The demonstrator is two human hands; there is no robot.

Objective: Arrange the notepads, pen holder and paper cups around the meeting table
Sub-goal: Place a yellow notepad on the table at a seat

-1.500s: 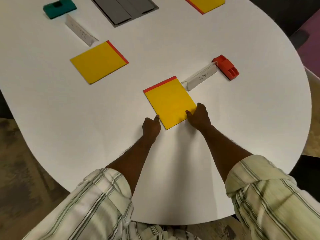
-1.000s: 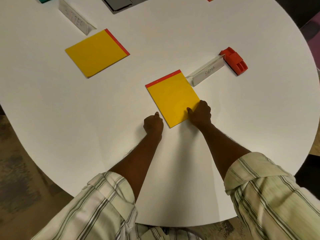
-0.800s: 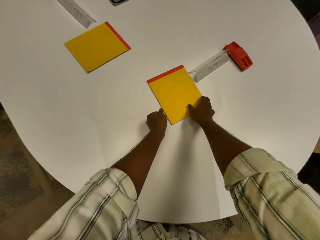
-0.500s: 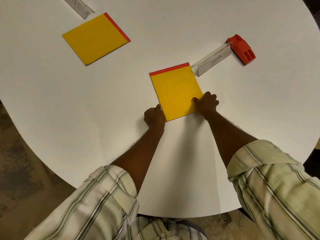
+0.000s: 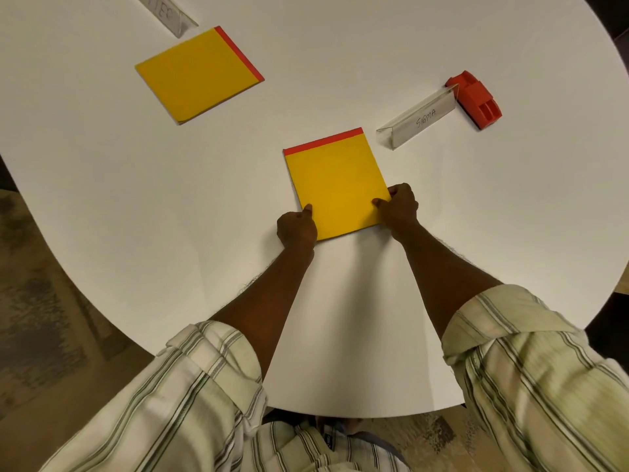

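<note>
A yellow notepad (image 5: 335,183) with a red top strip lies flat on the white table (image 5: 136,199) in front of me. My left hand (image 5: 296,228) is curled at its near left corner, thumb touching the edge. My right hand (image 5: 398,207) grips the near right corner, thumb on top of the cover. A second yellow notepad (image 5: 197,74) lies farther back on the left. A red pen holder (image 5: 476,98) sits at the right, behind a clear name card (image 5: 418,120) marked "SIGMA".
Another clear name card (image 5: 166,11) stands at the top left edge of view. The table's rounded edge curves close to my body; patterned carpet (image 5: 37,335) shows on the left.
The near notepad has been turned from a slant to nearly square with me, both hands staying on its near corners. The view has tilted down, dropping the far objects out of sight.
</note>
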